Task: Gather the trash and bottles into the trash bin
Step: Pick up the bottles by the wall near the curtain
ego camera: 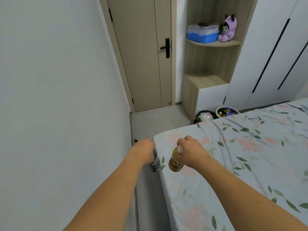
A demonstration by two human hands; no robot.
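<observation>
Two bottles in hand, bins ahead past the bed corner.

The left hand (144, 148) grips a dark bottle (155, 162) hanging neck-up; the right hand (190, 151) pinches an orange bottle (175, 162) likewise; the black trash bin (202, 115) stands ahead-right, nearer the right hand.

**Hidden, cropped, too small to read**

Top of the dark bottle (155, 161) covered by the left hand (143, 150); label print blurred. Cap and neck of the orange bottle (175, 163) mostly wrapped by the right hand (190, 153). Both forearms cut off at the bottom edge. Lower parts of the black bin (204, 116) and white bin (227, 111), right of centre, screened by the bed (250, 164); contents too small to identify. Bed cropped right and bottom. Door (141, 52) cut by the top edge.
</observation>
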